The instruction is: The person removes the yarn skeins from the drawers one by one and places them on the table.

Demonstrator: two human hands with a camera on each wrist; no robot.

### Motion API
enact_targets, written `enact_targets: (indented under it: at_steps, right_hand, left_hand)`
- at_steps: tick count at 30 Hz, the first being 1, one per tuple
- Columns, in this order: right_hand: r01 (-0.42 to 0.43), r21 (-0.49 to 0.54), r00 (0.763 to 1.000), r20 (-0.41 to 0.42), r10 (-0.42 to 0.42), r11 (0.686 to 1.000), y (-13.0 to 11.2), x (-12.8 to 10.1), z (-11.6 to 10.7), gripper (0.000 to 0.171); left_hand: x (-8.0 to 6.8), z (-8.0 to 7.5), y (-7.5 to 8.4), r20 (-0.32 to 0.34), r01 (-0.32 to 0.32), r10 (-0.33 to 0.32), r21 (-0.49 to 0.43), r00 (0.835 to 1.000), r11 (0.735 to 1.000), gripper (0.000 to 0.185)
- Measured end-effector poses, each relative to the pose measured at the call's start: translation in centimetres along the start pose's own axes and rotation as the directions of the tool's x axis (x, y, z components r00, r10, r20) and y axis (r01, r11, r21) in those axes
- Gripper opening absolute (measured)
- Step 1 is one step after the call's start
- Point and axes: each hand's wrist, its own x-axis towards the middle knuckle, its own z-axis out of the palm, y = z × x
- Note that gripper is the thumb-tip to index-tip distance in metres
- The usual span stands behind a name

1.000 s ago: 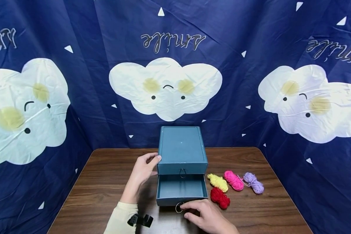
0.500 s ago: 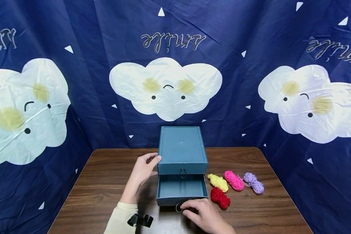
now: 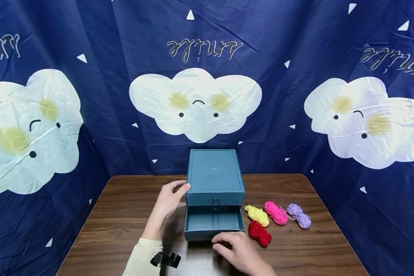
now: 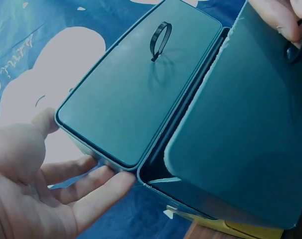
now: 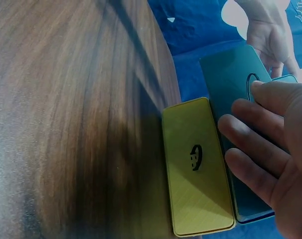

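A teal drawer box point(image 3: 215, 170) stands at the table's back, its upper drawer closed. Below it, a teal drawer point(image 3: 214, 235) is pulled part way out, its inside bare in the head view. My left hand point(image 3: 169, 197) rests its fingers against the box's left side; the left wrist view shows them fairly straight along that edge. My right hand point(image 3: 239, 251) is at the pulled-out drawer's front, and its fingertips pinch the black ring pull point(image 5: 248, 88). That pull is hidden behind the fingers in the head view. A second ring pull point(image 4: 160, 41) hangs from the upper drawer.
Skeins of yarn lie right of the box: yellow point(image 3: 257, 215), red point(image 3: 260, 233), pink point(image 3: 276, 213) and lavender point(image 3: 299, 216). A yellow drawer front point(image 5: 198, 169) shows beneath the teal drawer. Dark blue cloth point(image 3: 279, 34) with clouds hangs around the wooden table point(image 3: 124, 214).
The pulled-out drawer has slid slightly inward, and my right hand has moved a little forward with it. The pull has gone out of sight in the head view. My left hand has stayed put.
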Motion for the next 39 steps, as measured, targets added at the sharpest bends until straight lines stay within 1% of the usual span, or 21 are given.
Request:
enact_targets:
  at_steps: [4, 10, 20, 27, 32, 39]
  right_hand:
    - [-0.008, -0.003, 1.000, -0.018, 0.008, 1.000, 0.0, 0.4, 0.1, 0.011]
    - [-0.003, -0.028, 0.998, -0.066, 0.001, 1.000, 0.0, 0.8, 0.2, 0.004]
    - [0.013, -0.005, 0.995, -0.102, -0.014, 1.000, 0.3, 1.6, 0.1, 0.013]
    - [-0.036, -0.002, 0.993, -0.112, 0.035, 0.999, 0.5, 2.3, 0.1, 0.013]
    - [-0.051, -0.012, 0.992, -0.117, 0.049, 0.999, 0.7, 2.7, 0.1, 0.013]
    - [-0.044, -0.059, 0.987, -0.159, 0.034, 0.997, 1.1, 3.3, 0.1, 0.010]
  left_hand:
    - [0.1, 0.0, 0.0, 0.001, 0.001, -0.001, -0.002, 1.000, 1.000, 0.049]
    - [0.1, 0.0, 0.0, 0.004, 0.005, -0.005, -0.003, 1.000, 1.000, 0.049]
    - [0.1, 0.0, -0.1, -0.010, 0.008, -0.008, -0.002, 1.000, 1.000, 0.049]
    - [-0.1, 0.0, 0.0, -0.002, 0.006, -0.006, -0.009, 1.000, 1.000, 0.048]
    - [-0.1, 0.0, 0.1, 0.004, 0.005, -0.005, -0.011, 1.000, 1.000, 0.048]
    - [-0.1, -0.1, 0.2, 0.006, 0.006, -0.005, -0.016, 1.000, 1.000, 0.047]
